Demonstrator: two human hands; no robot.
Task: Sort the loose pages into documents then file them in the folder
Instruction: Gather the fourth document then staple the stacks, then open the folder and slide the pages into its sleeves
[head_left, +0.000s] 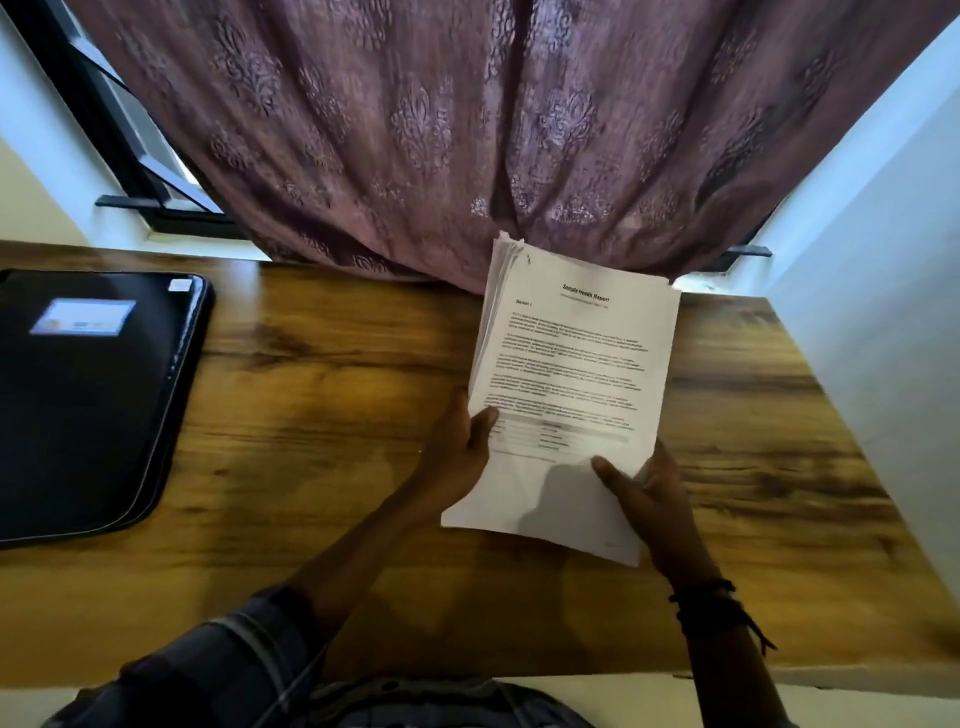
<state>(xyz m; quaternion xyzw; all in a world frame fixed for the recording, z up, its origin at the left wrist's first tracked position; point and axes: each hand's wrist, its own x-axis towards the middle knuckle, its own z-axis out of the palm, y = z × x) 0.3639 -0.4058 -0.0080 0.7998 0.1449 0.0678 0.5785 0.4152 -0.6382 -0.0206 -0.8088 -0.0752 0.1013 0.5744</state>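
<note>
Head view, looking down: both hands grasp a stack of loose pages (571, 374). The left hand (465, 447) pinches its left edge and the right hand (649, 493) grips its near right corner, thumbs on top. The top sheet reads "Sample Health Report". The stack sits right of centre over a wooden tabletop (322, 415), its far end near a mauve patterned curtain (467, 130) hanging at the back edge. A black folder (88, 395) lies flat at the left edge, well apart, with bare wood between. A pale wall (883, 260) borders the right side.
</note>
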